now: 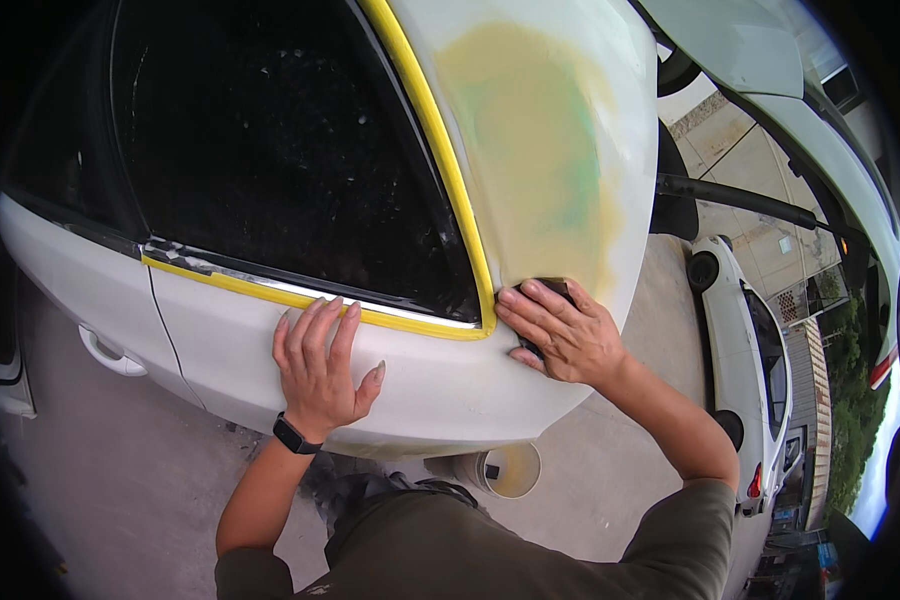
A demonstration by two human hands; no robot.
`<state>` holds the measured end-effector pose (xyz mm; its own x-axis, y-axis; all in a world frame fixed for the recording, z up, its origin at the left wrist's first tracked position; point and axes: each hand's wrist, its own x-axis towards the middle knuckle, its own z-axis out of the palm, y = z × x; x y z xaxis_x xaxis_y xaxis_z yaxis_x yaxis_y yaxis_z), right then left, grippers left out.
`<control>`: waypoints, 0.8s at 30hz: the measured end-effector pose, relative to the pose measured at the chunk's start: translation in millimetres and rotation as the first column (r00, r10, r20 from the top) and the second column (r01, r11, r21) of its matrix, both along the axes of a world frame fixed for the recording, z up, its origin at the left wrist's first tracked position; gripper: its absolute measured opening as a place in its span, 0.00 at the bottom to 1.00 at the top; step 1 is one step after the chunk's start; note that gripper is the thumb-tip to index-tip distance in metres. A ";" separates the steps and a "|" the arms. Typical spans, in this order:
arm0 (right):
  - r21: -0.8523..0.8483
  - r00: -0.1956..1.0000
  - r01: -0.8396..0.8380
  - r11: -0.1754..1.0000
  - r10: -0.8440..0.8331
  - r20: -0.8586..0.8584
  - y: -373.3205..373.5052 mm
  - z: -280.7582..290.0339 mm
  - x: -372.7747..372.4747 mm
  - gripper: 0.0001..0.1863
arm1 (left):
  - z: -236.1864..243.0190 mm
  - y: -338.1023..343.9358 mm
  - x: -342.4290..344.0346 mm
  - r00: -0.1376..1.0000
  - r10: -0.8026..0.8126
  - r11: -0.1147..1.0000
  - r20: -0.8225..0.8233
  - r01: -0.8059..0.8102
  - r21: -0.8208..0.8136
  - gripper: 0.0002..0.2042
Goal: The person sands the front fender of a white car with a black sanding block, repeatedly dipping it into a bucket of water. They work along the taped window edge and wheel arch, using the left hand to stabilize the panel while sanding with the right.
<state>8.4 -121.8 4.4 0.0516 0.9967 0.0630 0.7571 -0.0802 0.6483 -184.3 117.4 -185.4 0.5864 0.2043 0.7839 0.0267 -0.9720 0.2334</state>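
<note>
My right hand (560,330) is pressed against the white car's rear body panel (530,235), just beside the lower corner of the window. Under its fingers is a dark, thin sheet that looks like sandpaper (562,288), mostly covered by the hand. Above it the panel carries a tan, yellowish patch with a green area (530,140). My left hand (320,365) lies on the white bodywork below the window, empty, with fingers spread and their tips at the yellow masking tape (380,319). That tape follows the edge of the dark window (290,150).
A door handle (110,352) sticks out at the left. Below the car's edge, a round bucket (515,470) stands on the floor close to my body. To the right are another white car (750,350) and a raised panel with a black strut (740,200).
</note>
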 end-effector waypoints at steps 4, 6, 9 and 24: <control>0.015 0.996 0.029 0.999 -0.028 -0.084 34.0 23.2 -0.8 0.38 | 0.2 -0.2 1.3 1.000 -0.015 1.000 -0.001 0.015 0.000 0.33; 0.125 0.989 0.033 0.992 -0.015 -0.146 68.6 50.1 3.1 0.37 | 1.2 -0.4 1.2 1.000 -0.023 1.000 -0.005 0.023 -0.008 0.33; 0.398 0.993 -0.042 0.917 0.083 -0.086 126.9 81.0 6.7 0.37 | 3.5 -0.8 -0.1 1.000 -0.016 1.000 -0.019 0.016 0.006 0.33; 0.803 0.990 0.135 0.581 -0.056 -0.126 135.3 86.9 16.0 0.39 | 4.7 2.7 -2.8 0.997 -0.063 0.996 -0.038 0.065 0.060 0.35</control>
<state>24.4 13.4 91.3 0.1877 0.5246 0.8304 0.7572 -0.6158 0.2178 -187.0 120.1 -180.7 0.6247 0.1179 0.7719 -0.0290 -0.9843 0.1738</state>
